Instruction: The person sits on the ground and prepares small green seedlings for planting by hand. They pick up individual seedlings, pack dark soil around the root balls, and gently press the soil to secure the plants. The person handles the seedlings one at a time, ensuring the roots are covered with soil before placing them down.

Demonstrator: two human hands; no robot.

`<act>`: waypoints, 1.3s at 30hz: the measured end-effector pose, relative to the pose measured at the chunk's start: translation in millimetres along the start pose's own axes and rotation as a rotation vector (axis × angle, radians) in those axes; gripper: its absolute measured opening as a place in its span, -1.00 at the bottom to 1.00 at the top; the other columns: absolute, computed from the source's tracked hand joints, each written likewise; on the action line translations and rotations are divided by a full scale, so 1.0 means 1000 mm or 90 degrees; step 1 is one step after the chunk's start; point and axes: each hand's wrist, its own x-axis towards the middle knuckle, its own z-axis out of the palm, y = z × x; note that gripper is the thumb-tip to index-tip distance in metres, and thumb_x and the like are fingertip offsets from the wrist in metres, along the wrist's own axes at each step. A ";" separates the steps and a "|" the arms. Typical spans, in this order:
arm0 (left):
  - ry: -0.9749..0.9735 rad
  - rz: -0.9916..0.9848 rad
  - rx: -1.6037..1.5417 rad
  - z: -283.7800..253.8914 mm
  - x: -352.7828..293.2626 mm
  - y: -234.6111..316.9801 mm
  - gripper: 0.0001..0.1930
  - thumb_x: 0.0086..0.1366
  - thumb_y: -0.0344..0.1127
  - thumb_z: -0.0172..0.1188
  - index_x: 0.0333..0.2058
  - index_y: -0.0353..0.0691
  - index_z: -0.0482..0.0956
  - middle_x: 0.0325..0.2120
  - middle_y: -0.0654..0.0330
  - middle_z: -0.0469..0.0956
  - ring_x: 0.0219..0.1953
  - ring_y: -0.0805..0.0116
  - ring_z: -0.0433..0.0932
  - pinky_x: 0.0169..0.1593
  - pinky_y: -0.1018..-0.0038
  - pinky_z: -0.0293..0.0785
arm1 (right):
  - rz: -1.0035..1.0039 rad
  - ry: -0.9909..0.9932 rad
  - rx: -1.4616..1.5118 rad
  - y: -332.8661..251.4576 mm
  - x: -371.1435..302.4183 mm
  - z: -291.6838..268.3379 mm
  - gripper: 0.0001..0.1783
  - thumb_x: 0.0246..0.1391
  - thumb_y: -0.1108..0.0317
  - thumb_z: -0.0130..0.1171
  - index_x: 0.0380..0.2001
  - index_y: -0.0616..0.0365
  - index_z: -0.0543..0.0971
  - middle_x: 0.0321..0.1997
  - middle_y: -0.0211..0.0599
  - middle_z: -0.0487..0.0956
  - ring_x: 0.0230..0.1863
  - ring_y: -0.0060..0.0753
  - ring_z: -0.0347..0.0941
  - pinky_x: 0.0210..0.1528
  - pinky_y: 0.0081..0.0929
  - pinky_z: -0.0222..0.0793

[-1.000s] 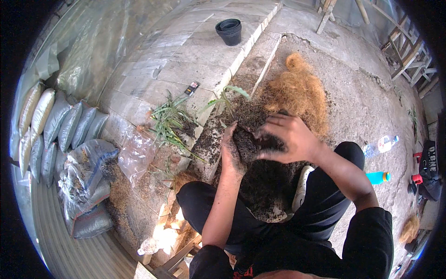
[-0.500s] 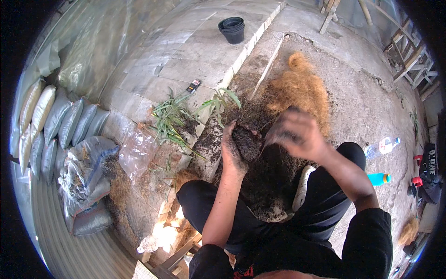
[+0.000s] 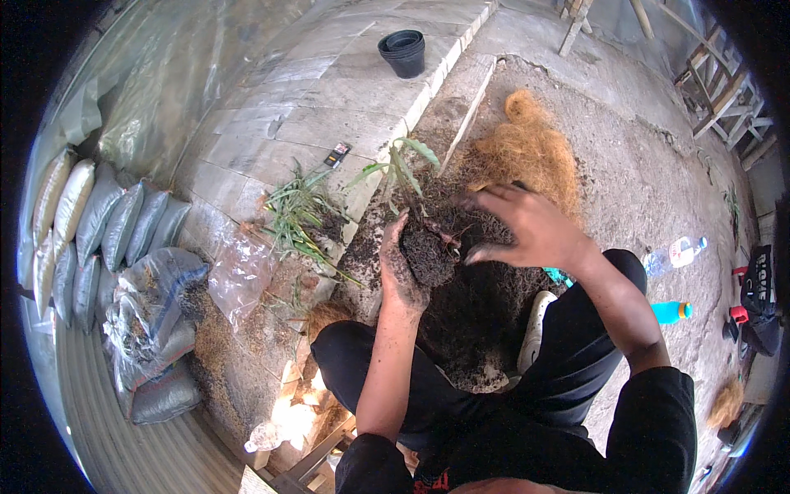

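Cupped in my left hand (image 3: 397,272) is a leafy seedling (image 3: 401,169), its dark root ball (image 3: 429,257) resting against the soil-covered palm and fingers. The green leaves point away from me, above the clump. My right hand (image 3: 533,224), dirty with soil, hovers just right of the root ball with thumb and fingers spread; nothing shows in it. Below both hands lies a heap of dark soil (image 3: 481,317) between my legs. Tan coconut-like fibre (image 3: 531,152) is piled beyond my right hand.
Cut green plants (image 3: 300,210) and a clear plastic bag (image 3: 240,280) lie at left, near filled sacks (image 3: 123,218). Black pots (image 3: 401,53) stand at the back. A clear bottle (image 3: 681,252) and a teal bottle (image 3: 671,313) lie at right. Something teal (image 3: 558,277) shows beneath my right wrist.
My right hand has opened, fingers spreading, and shifted slightly right. The root ball has turned in my left hand, showing more of its soil face.
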 end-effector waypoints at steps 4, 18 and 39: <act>0.012 0.013 -0.020 0.008 -0.005 -0.001 -0.68 0.31 -0.06 -0.07 -0.37 -0.19 0.51 -0.54 0.09 0.56 -0.44 0.16 0.58 -0.31 0.21 0.54 | 0.007 -0.132 0.068 -0.001 0.002 0.009 -0.47 0.02 0.10 0.23 -0.09 0.32 0.48 -0.25 0.08 0.54 -0.19 0.14 0.49 -0.11 -0.09 0.41; -0.026 0.004 -0.055 -0.016 -0.003 0.010 -0.58 0.27 0.06 -0.09 -0.36 -0.21 0.52 -0.48 0.06 0.57 -0.40 0.04 0.57 -0.31 0.19 0.54 | 0.247 0.314 -0.147 0.046 0.007 -0.016 -0.52 0.07 0.33 0.20 0.03 0.31 0.40 0.03 0.18 0.42 0.12 0.12 0.33 0.13 -0.15 0.28; -0.180 0.078 -0.149 -0.021 -0.002 -0.015 -0.51 0.30 0.02 -0.10 -0.02 -0.27 0.45 -0.08 0.02 0.52 -0.02 0.05 0.48 0.13 0.22 0.37 | -0.090 -0.043 -0.019 -0.051 -0.012 0.072 -0.02 0.08 -0.26 -0.03 0.32 0.26 0.04 0.42 0.04 -0.03 0.44 0.10 -0.17 0.33 0.34 -0.44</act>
